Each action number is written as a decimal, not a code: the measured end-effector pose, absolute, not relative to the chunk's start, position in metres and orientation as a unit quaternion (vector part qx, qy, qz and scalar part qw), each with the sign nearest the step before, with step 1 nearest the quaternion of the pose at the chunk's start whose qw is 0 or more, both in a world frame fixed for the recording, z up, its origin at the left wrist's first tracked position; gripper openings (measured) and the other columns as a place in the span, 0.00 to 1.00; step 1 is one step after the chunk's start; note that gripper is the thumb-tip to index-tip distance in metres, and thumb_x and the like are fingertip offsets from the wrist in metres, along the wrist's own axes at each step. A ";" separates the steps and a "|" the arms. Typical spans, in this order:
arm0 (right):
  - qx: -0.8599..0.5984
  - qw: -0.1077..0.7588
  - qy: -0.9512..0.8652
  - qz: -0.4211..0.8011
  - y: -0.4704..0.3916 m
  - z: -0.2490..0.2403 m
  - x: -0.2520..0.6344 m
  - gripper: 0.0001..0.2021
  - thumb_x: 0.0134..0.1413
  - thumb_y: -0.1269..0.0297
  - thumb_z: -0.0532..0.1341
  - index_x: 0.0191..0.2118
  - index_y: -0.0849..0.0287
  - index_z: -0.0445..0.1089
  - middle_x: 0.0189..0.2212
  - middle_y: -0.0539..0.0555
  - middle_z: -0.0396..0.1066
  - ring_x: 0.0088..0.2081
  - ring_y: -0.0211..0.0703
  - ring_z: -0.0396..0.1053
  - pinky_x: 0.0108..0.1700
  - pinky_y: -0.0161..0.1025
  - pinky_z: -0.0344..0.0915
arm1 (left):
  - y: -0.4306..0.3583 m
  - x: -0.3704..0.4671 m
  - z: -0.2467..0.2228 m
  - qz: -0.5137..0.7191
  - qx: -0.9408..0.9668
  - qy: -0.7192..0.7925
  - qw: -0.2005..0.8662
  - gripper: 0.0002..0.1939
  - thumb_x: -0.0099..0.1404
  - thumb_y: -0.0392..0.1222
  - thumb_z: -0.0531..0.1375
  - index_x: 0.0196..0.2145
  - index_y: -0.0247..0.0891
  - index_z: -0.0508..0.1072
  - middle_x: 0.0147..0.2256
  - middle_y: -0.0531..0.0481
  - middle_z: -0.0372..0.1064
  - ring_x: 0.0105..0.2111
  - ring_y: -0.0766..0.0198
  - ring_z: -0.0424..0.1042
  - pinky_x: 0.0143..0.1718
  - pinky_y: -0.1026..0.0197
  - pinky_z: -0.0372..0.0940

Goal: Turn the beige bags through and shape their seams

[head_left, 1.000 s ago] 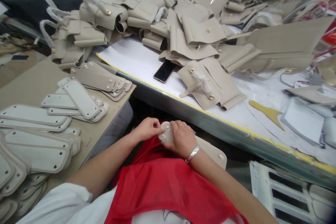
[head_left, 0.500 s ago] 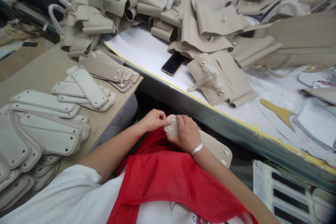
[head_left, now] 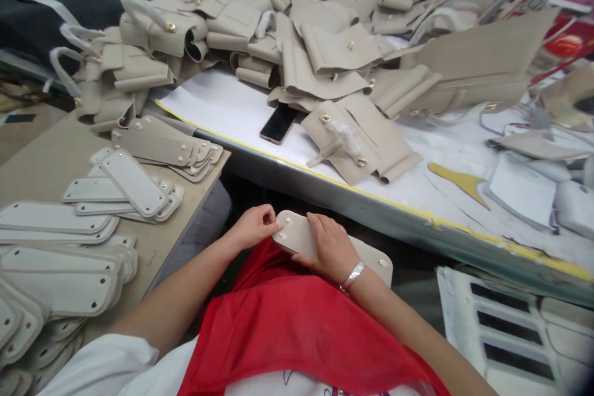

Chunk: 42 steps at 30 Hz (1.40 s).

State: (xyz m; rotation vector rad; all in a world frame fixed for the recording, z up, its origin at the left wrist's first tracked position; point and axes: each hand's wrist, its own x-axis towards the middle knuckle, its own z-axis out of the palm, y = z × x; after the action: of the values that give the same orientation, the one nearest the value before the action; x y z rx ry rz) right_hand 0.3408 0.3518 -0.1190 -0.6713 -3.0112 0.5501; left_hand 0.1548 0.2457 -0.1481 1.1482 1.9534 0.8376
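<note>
Over my lap lies a beige bag base panel [head_left: 297, 232], long with rounded corners and small wrapped studs near both ends. My left hand [head_left: 257, 223] is closed at its left end, fingers curled and the thumb and fingertips pinching the edge. Across the middle of the panel rests my right hand [head_left: 331, 246], gripping it with the fingers over the far edge and the thumb on the near side. That hand hides the panel's centre. A red apron [head_left: 297, 322] is beneath both hands.
At left, a brown board [head_left: 180, 223] bears stacks of pale base panels [head_left: 60, 278]. Beige bag parts [head_left: 334, 55] are heaped on the white worktable, whose metal edge [head_left: 325, 189] runs beyond my hands. A phone [head_left: 278, 122] and a yellow tool [head_left: 457, 182] lie there.
The view has shifted, so the tables appear further left. My right hand has slid along the panel, away from my left hand, baring more of the left end. Both hands still hold it.
</note>
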 end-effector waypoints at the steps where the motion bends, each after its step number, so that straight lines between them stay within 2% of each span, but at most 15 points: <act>1: -0.214 -0.002 -0.960 0.180 0.357 -0.118 0.353 0.39 0.39 0.45 0.61 0.55 0.66 0.54 0.50 0.65 0.60 0.49 0.56 0.58 0.49 0.48 0.55 | 0.246 0.155 -0.147 0.316 0.450 0.758 0.351 0.11 0.53 0.47 0.59 0.24 0.36 0.63 0.21 0.56 0.62 0.22 0.70 0.60 0.22 0.68 0.53; 4: -0.227 -0.014 -0.956 0.183 0.368 -0.115 0.385 0.39 0.39 0.43 0.61 0.54 0.64 0.56 0.49 0.64 0.60 0.48 0.55 0.58 0.49 0.49 0.55 | 0.247 0.158 -0.141 0.285 0.483 0.762 0.324 0.10 0.55 0.46 0.57 0.27 0.38 0.63 0.24 0.56 0.62 0.23 0.69 0.61 0.24 0.67 0.56; 7: -0.240 -0.012 -0.955 0.172 0.371 -0.116 0.400 0.39 0.39 0.42 0.60 0.54 0.64 0.56 0.50 0.63 0.60 0.49 0.55 0.58 0.49 0.49 0.55 | 0.252 0.162 -0.128 0.238 0.545 0.764 0.250 0.09 0.56 0.43 0.56 0.34 0.38 0.65 0.33 0.50 0.65 0.32 0.63 0.65 0.34 0.62 0.61; 11: -0.243 -0.004 -0.956 0.162 0.369 -0.118 0.400 0.37 0.39 0.44 0.61 0.53 0.64 0.58 0.49 0.63 0.61 0.47 0.54 0.59 0.48 0.48 0.55 | 0.262 0.170 -0.111 0.160 0.619 0.755 0.146 0.20 0.56 0.37 0.55 0.48 0.38 0.63 0.46 0.44 0.62 0.46 0.54 0.61 0.47 0.52 0.59; 16: -0.248 0.001 -0.955 0.164 0.367 -0.120 0.399 0.36 0.39 0.46 0.61 0.52 0.64 0.58 0.47 0.62 0.62 0.45 0.53 0.59 0.47 0.46 0.54 | 0.277 0.187 -0.113 0.182 0.709 0.660 0.171 0.24 0.55 0.27 0.50 0.50 0.36 0.62 0.50 0.43 0.60 0.51 0.58 0.58 0.53 0.54 0.56; 18: -0.247 0.001 -0.955 0.165 0.367 -0.120 0.400 0.35 0.39 0.46 0.60 0.51 0.64 0.58 0.47 0.62 0.62 0.45 0.53 0.59 0.46 0.46 0.54 | 0.282 0.196 -0.120 0.211 0.732 0.621 0.185 0.22 0.58 0.31 0.50 0.51 0.34 0.61 0.51 0.42 0.59 0.52 0.59 0.57 0.54 0.56 0.54; 19: -0.247 0.002 -0.955 0.164 0.367 -0.120 0.401 0.35 0.40 0.46 0.60 0.51 0.64 0.58 0.47 0.62 0.62 0.45 0.53 0.59 0.46 0.46 0.54 | 0.284 0.200 -0.124 0.217 0.745 0.603 0.188 0.22 0.59 0.36 0.52 0.52 0.34 0.60 0.52 0.42 0.59 0.52 0.59 0.57 0.55 0.55 0.52; 22: -0.248 0.007 -0.955 0.161 0.366 -0.121 0.402 0.34 0.41 0.45 0.59 0.51 0.65 0.59 0.47 0.63 0.62 0.46 0.53 0.60 0.46 0.46 0.54 | 0.288 0.209 -0.134 0.177 0.792 0.555 0.181 0.36 0.54 0.55 0.58 0.56 0.33 0.56 0.54 0.38 0.56 0.54 0.52 0.55 0.58 0.49 0.45; 25: -0.243 0.013 -0.957 0.160 0.366 -0.121 0.403 0.34 0.41 0.46 0.60 0.51 0.65 0.59 0.48 0.63 0.62 0.47 0.54 0.59 0.47 0.46 0.54 | 0.286 0.209 -0.139 0.116 0.811 0.552 0.158 0.46 0.50 0.63 0.58 0.58 0.31 0.53 0.56 0.35 0.54 0.55 0.47 0.54 0.57 0.46 0.42; 28: -0.236 0.011 -0.958 0.163 0.367 -0.122 0.404 0.34 0.41 0.46 0.60 0.51 0.65 0.58 0.48 0.63 0.62 0.47 0.54 0.59 0.48 0.46 0.54 | 0.279 0.201 -0.143 0.106 0.804 0.570 0.134 0.46 0.52 0.64 0.56 0.59 0.29 0.51 0.56 0.34 0.54 0.55 0.46 0.53 0.56 0.46 0.42; 34: -0.232 0.017 -0.958 0.169 0.369 -0.124 0.407 0.37 0.40 0.43 0.60 0.53 0.65 0.57 0.49 0.63 0.61 0.48 0.54 0.59 0.49 0.47 0.54 | 0.267 0.183 -0.150 0.156 0.801 0.560 0.144 0.40 0.54 0.60 0.57 0.58 0.36 0.55 0.56 0.36 0.54 0.55 0.49 0.52 0.56 0.46 0.44; 39: -0.234 0.019 -0.958 0.163 0.370 -0.123 0.406 0.39 0.39 0.42 0.61 0.53 0.65 0.58 0.48 0.63 0.62 0.48 0.53 0.59 0.48 0.48 0.55 | 0.269 0.185 -0.144 0.171 0.760 0.599 0.186 0.47 0.49 0.59 0.60 0.60 0.36 0.48 0.55 0.38 0.54 0.55 0.49 0.53 0.56 0.48 0.48; 42: -0.233 0.016 -0.959 0.161 0.370 -0.121 0.405 0.39 0.40 0.43 0.61 0.54 0.64 0.57 0.48 0.63 0.62 0.47 0.54 0.59 0.48 0.48 0.56 | 0.271 0.186 -0.143 0.152 0.758 0.604 0.193 0.45 0.49 0.56 0.62 0.60 0.38 0.50 0.55 0.40 0.54 0.54 0.50 0.52 0.55 0.49 0.48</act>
State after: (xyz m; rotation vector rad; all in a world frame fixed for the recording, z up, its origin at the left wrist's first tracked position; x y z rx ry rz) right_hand 0.4053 0.3703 -0.1214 -0.7259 -2.9810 0.5018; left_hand 0.1857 0.2708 -0.1426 2.1277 1.6943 0.4278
